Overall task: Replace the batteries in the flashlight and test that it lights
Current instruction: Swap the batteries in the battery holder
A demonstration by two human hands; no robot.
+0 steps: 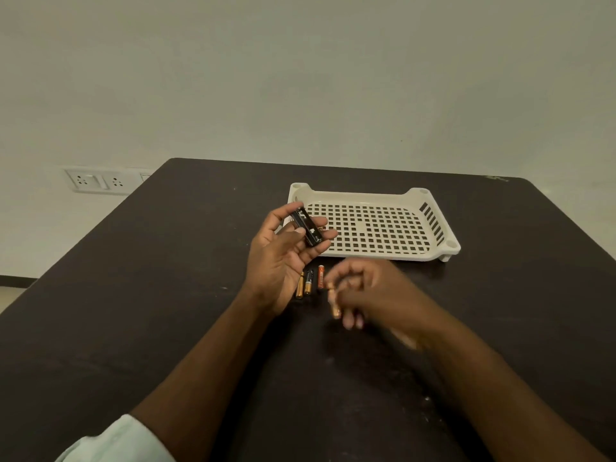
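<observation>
My left hand is raised above the dark table and holds a small black battery holder between thumb and fingers, its open slots facing me. My right hand is blurred, low over the table, with its fingers closed on an orange and gold battery. Three more batteries lie on the table just beyond my hands: two black and gold ones side by side and an orange one to their right. No flashlight body shows in this view.
A white perforated plastic tray stands on the far side of the dark table, just behind my left hand. A wall socket plate sits on the wall at the left, beyond the table edge.
</observation>
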